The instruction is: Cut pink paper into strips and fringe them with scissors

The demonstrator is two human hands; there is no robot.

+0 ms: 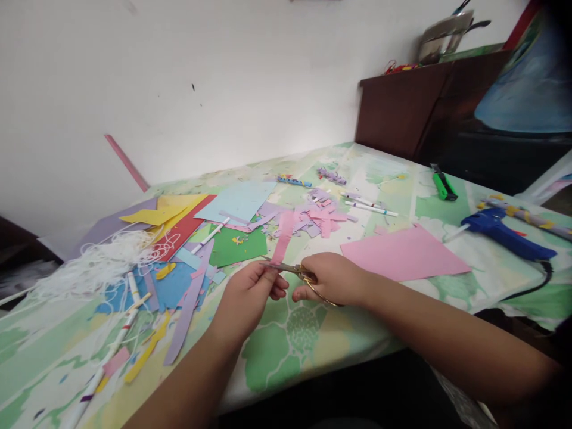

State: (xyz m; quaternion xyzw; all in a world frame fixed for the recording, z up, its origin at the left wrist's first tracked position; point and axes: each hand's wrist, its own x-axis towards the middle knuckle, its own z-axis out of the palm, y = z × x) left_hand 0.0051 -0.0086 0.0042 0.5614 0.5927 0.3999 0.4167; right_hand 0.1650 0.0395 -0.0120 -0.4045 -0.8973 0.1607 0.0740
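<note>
Between the thumb and fingers of my left hand (250,289) is one end of a pink paper strip (283,235), which points away from me toward the wall. My right hand (337,277) grips a pair of scissors (308,278) by gold-coloured handles. Their blades lie across the strip right at my left fingertips; whether they are fully closed I cannot make out. Beyond the strip is a pile of pink and purple paper scraps (324,217). To the right of my right hand lies a large pink paper sheet (402,253).
A blue glue gun (509,235) with a black cord and a green utility knife (444,183) lie at the right. At left are tangled white string (107,262), coloured sheets and white markers. A floral cloth (286,357) covers the table; a dark cabinet (402,107) stands behind.
</note>
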